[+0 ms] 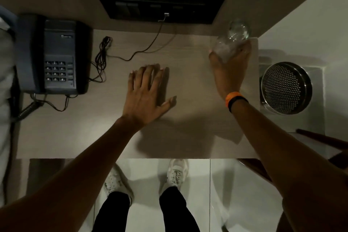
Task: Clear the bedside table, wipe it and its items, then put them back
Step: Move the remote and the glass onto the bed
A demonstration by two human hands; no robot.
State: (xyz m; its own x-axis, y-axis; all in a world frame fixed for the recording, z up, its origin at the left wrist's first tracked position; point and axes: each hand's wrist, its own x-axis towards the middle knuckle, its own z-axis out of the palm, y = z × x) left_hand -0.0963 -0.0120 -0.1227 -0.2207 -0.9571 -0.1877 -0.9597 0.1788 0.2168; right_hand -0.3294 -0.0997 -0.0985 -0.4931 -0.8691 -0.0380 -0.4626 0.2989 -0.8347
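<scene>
Bedside desk (188, 84) carries few items: one telephone, one cable, one glass bottle. Right hand (228, 70) is at the far right corner of the desk, its grip closed around one clear glass bottle (232, 40), fingers wrapped on the body, the mouth of the bottle pointing away from the person; whether the bottle's base touches the desk cannot be told. One orange-and-black wristband (235, 100) sits on the right wrist. Left hand (146, 94) lies flat on the desk, well to the left of the right grip, fingers spread loosely and thumb out, holding nothing. One dark telephone (54, 54) stands farther left of the left hand, at the desk's left edge, with a tangled cord (102, 56) between it and that hand. One thin cable (148, 47) runs from the wall panel (160, 5) onto the desk. One perforated metal bin (286, 88) stands on the floor, just right of the right hand, beside the desk.
</scene>
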